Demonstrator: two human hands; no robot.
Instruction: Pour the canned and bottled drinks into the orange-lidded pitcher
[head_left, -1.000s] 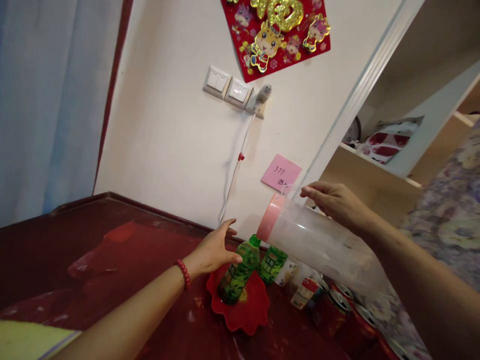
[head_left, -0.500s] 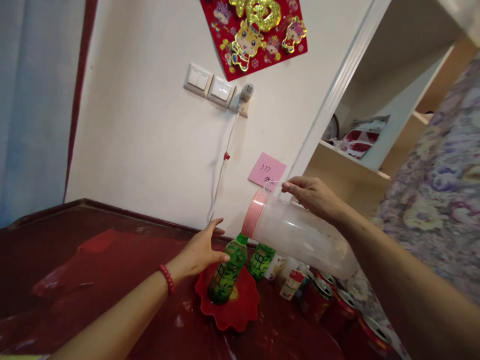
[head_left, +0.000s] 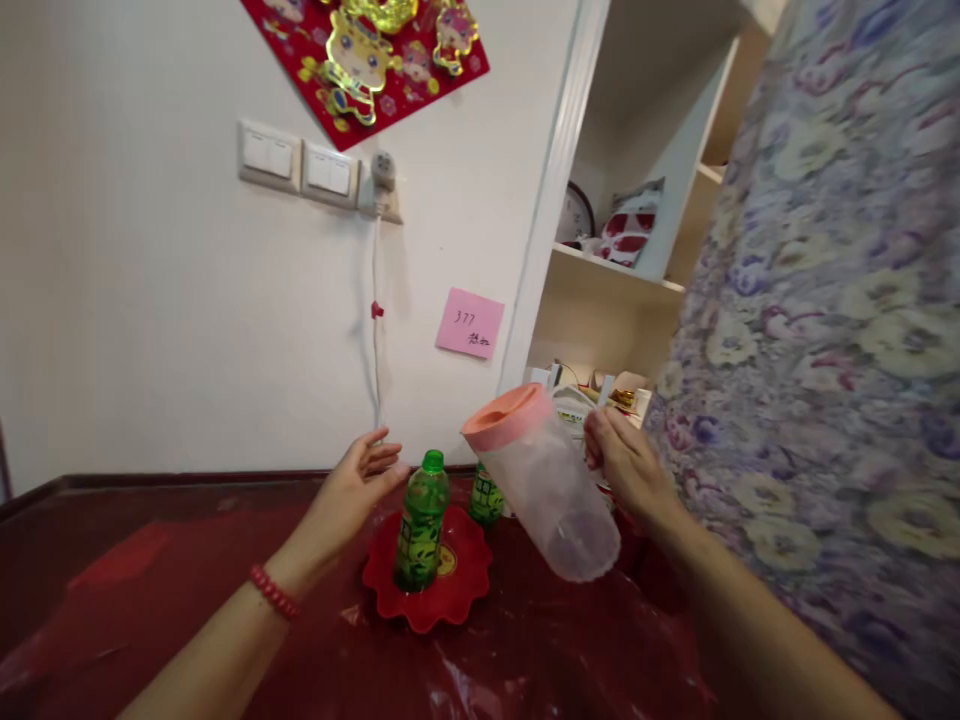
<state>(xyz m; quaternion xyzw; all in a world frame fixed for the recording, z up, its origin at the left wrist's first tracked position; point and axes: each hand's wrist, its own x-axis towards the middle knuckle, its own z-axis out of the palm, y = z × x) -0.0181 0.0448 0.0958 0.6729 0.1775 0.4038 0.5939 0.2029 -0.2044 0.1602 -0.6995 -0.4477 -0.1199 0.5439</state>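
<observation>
My right hand (head_left: 621, 462) is closed on the handle of a translucent pitcher (head_left: 551, 490) with an orange-pink lid. The pitcher is tilted, its lid end up and to the left. A green bottle (head_left: 421, 525) stands upright on a red scalloped plate (head_left: 471, 598), its cap level just below the pitcher's lid and apart from it. To the left of the bottle, my left hand (head_left: 356, 490) is open with its fingers spread, the thumb near the bottle's neck. It wears a red bead bracelet.
Another green bottle (head_left: 486, 497) stands behind the plate on the dark red table (head_left: 247, 570). A pink note (head_left: 470, 323), switches (head_left: 270, 157) and a cord are on the wall. At the right are shelves (head_left: 611, 268) and a floral curtain (head_left: 810, 330).
The pitcher's lid end has come away from the green bottle, and the pitcher is tilted more upright. The bottle stands straighter on the plate. The view has turned to the right.
</observation>
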